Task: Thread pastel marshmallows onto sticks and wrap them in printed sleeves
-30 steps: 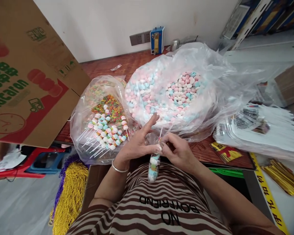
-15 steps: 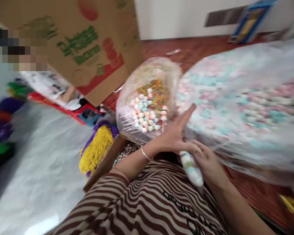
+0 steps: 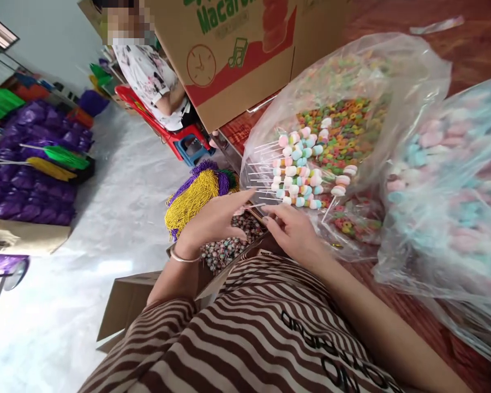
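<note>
My left hand (image 3: 215, 218) is open, fingers stretched out above a cardboard box (image 3: 219, 286) of small wrapped sweets (image 3: 229, 243). My right hand (image 3: 294, 229) is closed, its fingers curled, with the fingertips at the end of a white stick (image 3: 257, 206). The stick reaches toward my left fingers, where a pinkish end, seemingly a marshmallow, is mostly hidden. Just beyond my hands, several marshmallow skewers (image 3: 297, 170) lie in rows on a clear plastic bag (image 3: 417, 65) of colourful cereal rings (image 3: 347, 131). One skewer (image 3: 341, 183) lies apart, to the right.
A second bag of pink, blue and white marshmallows (image 3: 458, 164) lies on the right. Yellow and purple bead strings (image 3: 192, 202) hang left of the box. Ahead stands a large carton (image 3: 237, 71); a person (image 3: 151, 82) sits behind it. Purple packages (image 3: 28, 164) are stacked far left.
My view has turned left. My hands have moved from the wrapped marshmallow stick in front of my chest to over the box of sweets, and they are now apart.
</note>
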Demonstrator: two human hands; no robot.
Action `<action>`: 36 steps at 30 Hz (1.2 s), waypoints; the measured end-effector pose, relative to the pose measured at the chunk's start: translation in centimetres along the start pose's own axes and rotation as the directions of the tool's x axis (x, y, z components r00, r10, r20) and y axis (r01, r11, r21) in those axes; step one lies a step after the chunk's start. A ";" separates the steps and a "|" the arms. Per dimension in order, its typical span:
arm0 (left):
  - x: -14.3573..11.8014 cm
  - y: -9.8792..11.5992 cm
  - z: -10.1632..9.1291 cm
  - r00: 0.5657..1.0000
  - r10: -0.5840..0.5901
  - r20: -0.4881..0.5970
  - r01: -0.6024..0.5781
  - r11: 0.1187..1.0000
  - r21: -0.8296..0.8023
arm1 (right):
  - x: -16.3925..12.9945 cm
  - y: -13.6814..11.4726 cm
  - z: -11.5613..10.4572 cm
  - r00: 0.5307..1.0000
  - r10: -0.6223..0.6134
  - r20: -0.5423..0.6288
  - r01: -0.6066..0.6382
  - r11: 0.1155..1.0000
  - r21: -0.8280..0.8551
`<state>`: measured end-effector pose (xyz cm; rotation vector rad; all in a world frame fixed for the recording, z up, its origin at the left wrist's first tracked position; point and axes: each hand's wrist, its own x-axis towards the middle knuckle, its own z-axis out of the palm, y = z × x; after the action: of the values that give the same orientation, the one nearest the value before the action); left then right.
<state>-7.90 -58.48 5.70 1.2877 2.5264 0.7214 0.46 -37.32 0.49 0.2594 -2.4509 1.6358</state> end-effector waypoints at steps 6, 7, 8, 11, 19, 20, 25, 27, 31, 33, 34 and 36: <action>0.1 -0.4 0.2 1.000 0.000 0.030 0.001 1.000 -0.020 | -2.0 0.1 -1.8 1.000 0.026 -0.005 -0.026 0.999 -0.023; 1.1 0.1 0.6 0.998 0.049 0.028 -0.048 0.998 -0.049 | -2.8 -0.3 -2.4 0.999 0.033 -0.001 -0.033 0.999 -0.020; 2.1 0.8 1.0 0.992 0.117 0.036 -0.113 0.989 -0.094 | -3.7 -0.6 -3.0 0.999 0.040 0.005 -0.039 0.999 -0.023; 5.9 3.3 2.3 0.927 0.355 0.119 -0.313 0.909 -0.275 | -6.9 -1.3 -4.9 0.996 0.089 0.020 -0.087 0.994 -0.070; 14.2 12.5 9.0 0.570 0.736 0.364 -0.484 0.660 -0.575 | -19.3 -2.5 -8.5 0.856 0.400 -0.326 -0.400 0.914 0.072; 14.6 13.6 10.2 0.518 0.759 0.395 -0.480 0.640 -0.600 | -20.8 -2.7 -8.6 0.815 0.437 -0.380 -0.429 0.896 0.112; 15.3 17.6 15.1 0.305 0.801 0.515 -0.401 0.599 -0.693 | -25.3 -3.6 -9.4 0.662 0.545 -0.514 -0.512 0.830 0.221; 15.2 18.1 15.7 0.273 0.808 0.523 -0.351 0.589 -0.728 | -25.7 -3.7 -10.0 0.650 0.537 -0.538 -0.513 0.832 0.211; 15.3 16.8 14.6 0.498 0.702 0.509 -0.200 0.664 -0.720 | -24.4 -2.9 -11.4 0.685 0.466 -0.560 -0.494 0.862 0.114; 15.3 15.0 13.5 0.704 0.557 0.440 -0.187 0.743 -0.642 | -23.1 -2.3 -12.0 0.724 0.416 -0.550 -0.467 0.883 0.053; 15.3 13.9 12.9 0.800 0.472 0.372 -0.198 0.791 -0.579 | -22.5 -2.0 -12.3 0.741 0.393 -0.545 -0.453 0.891 0.027; 15.1 11.5 12.0 0.932 0.310 0.190 -0.211 0.887 -0.410 | -21.2 -1.6 -13.3 0.767 0.349 -0.539 -0.426 0.904 -0.020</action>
<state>-4.03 -36.70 1.83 1.4795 1.9089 0.9811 22.07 -24.76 1.73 -0.6840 -2.2484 1.3971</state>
